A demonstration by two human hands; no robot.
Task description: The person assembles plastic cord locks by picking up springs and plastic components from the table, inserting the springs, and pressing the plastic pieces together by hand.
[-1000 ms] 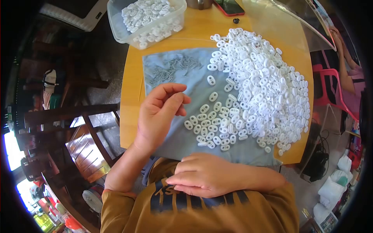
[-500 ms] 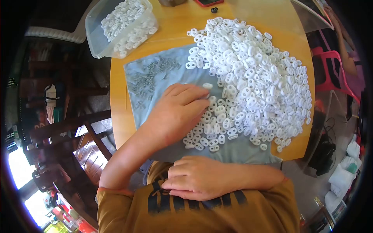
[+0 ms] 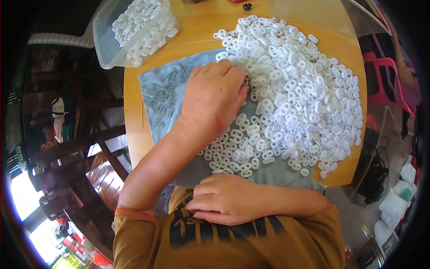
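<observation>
My left hand is over the grey-blue cloth, at the left edge of a big pile of small white plastic two-hole cord locks. Its fingers are curled down and close together, with the thumb alongside; the tips are hidden, and so is anything between them. Below its wrist lies a looser spread of the same white pieces. Left of it, many small metal springs are scattered on the cloth. My right hand rests at the table's near edge against the brown shirt, empty, its fingers loosely extended.
A clear plastic tub with more white pieces stands at the table's back left. A small black part lies at the back. To the right are a pink chair and part of another person's arm.
My left hand has moved up and away from my body, from the loose white pieces to the upper left edge of the pile. The right hand stays in place.
</observation>
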